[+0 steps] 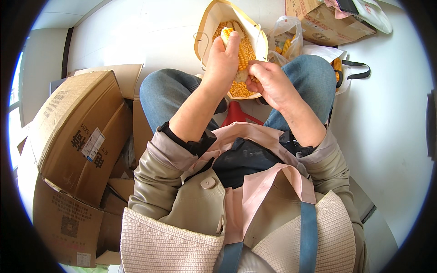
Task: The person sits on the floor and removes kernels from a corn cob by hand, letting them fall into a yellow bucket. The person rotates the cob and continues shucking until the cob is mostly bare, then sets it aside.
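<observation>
An ear of dried yellow corn [243,58] is gripped in my left hand [223,58], upright over an open paper bag [209,32]. Part of the cob near its lower end is bare of kernels. My right hand [271,80] is at that lower end, its thumb and fingers curled around some loose kernels [254,79]. Many loose corn kernels [240,90] lie in the bag, with what look like bare cobs [238,29] near its far side. The bag stands between my knees, and a cord handle hangs on its left side.
Large open cardboard boxes [82,129] stand at the left. A clear plastic bag [293,29] with corn ears and a white bag [341,80] with more corn lie beyond my right knee. A closed carton [327,24] stands at the back right. Something red [235,114] is below me.
</observation>
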`<state>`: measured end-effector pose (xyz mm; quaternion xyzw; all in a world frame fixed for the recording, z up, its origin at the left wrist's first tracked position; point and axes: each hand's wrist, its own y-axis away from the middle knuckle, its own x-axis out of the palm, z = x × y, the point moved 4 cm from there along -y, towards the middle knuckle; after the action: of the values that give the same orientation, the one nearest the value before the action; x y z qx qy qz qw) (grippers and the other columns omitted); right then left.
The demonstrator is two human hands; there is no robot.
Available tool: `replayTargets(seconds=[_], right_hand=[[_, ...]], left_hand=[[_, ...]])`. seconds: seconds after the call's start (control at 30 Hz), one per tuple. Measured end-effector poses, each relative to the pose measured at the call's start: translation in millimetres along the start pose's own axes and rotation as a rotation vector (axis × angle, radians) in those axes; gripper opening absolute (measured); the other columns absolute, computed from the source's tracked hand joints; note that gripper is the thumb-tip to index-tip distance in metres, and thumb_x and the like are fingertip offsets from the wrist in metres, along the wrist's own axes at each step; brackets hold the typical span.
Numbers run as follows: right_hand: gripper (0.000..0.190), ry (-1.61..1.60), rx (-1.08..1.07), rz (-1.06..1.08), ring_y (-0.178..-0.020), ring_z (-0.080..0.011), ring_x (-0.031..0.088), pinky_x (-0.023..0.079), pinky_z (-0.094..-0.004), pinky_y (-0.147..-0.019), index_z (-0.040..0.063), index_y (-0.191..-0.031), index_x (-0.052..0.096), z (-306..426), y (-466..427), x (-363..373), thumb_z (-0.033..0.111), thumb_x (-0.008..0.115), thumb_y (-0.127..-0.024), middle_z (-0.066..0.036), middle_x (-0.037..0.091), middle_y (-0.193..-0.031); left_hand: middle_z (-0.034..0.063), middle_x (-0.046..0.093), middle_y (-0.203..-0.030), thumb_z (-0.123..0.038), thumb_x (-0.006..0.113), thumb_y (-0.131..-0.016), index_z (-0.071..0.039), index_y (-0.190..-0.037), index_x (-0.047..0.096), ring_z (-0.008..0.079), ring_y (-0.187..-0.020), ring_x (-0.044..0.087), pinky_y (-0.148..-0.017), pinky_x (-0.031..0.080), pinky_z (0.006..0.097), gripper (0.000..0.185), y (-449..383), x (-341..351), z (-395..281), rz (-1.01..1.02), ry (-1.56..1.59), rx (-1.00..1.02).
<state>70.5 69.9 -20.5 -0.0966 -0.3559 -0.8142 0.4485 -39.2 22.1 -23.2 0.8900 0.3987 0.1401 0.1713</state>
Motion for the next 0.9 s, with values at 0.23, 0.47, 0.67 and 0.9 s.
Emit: replayTargets(seconds=[0.23, 0.47, 0.67, 0.9], right_hand=[[0.016, -0.07, 0.012, -0.021, -0.057, -0.0072, 0.045, 0.038, -0.0193, -0.052, 0.002, -0.077, 0.054, -1.3, 1.8, 0.9, 0.016, 0.048, -0.084, -0.002, 0.05, -0.067], [0.015, -0.022, 0.03, -0.015, -0.056, -0.0067, 0.044, 0.038, -0.0191, -0.052, 0.004, -0.075, 0.053, -3.5, -1.9, 0.4, 0.016, 0.048, -0.083, -0.001, 0.049, -0.067], [0.015, -0.014, 0.012, -0.025, -0.055, -0.0065, 0.043, 0.038, -0.0198, -0.052, 0.004, -0.075, 0.052, 0.1, 1.4, 4.0, 0.015, 0.046, -0.084, 0.001, 0.048, -0.067], [0.013, 0.107, -0.007, -0.058, -0.055, -0.0055, 0.042, 0.036, -0.02, -0.05, 0.004, -0.075, 0.053, -4.4, -1.0, 2.6, 0.013, 0.047, -0.083, 0.001, 0.048, -0.066]], left_hand=[[0.0062, 0.055, -0.092, -0.03, 0.046, -0.092, 0.001, -0.106, 0.05, 0.0112, -0.081, 0.053, -0.069, 0.046, 0.0253, 0.034, 1.1, 1.2, -0.7, -0.025, -0.031, 0.034], [0.0092, 0.055, -0.09, -0.033, 0.045, -0.092, 0.002, -0.105, 0.048, 0.0146, -0.083, 0.052, -0.072, 0.044, 0.0279, 0.037, 0.1, 1.4, 1.9, -0.046, -0.157, 0.096], [0.0157, 0.055, -0.089, -0.038, 0.043, -0.091, 0.003, -0.104, 0.042, 0.0224, -0.083, 0.054, -0.073, 0.043, 0.0331, 0.043, 0.0, 0.2, 5.2, -0.05, -0.021, 0.07], [0.0158, 0.054, -0.09, -0.038, 0.04, -0.092, 0.003, -0.103, 0.041, 0.0221, -0.082, 0.054, -0.072, 0.044, 0.0341, 0.043, 0.3, -0.1, 4.7, -0.077, -0.168, 0.094]])
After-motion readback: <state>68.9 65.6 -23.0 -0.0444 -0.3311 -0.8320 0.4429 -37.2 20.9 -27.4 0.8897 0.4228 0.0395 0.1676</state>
